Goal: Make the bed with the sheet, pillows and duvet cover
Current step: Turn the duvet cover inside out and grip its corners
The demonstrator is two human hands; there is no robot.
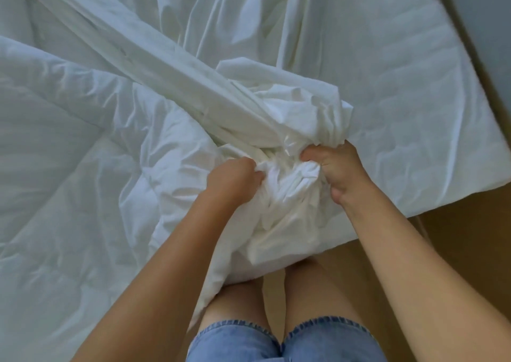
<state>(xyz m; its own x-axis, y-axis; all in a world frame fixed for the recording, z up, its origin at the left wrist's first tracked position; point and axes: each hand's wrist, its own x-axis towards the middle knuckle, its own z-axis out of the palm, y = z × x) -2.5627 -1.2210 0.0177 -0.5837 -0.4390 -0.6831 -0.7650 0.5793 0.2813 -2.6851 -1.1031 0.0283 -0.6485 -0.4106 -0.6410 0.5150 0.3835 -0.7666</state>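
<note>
Shorts [318, 339] show at the bottom, with brown floor [464, 240] open at the lower right. In the middle, the left hand [235, 179] and right hand [337, 171] both curl tight round a bunched white cover [290, 118]. It stretches to the upper left over the duvet [55, 146]. The sheet [387, 85] lies flat at the right, up to the bed's edge.

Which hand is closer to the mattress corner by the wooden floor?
Right. The right hand grips the bunched fabric just left of the mattress corner; the left hand grips it farther left.
</note>
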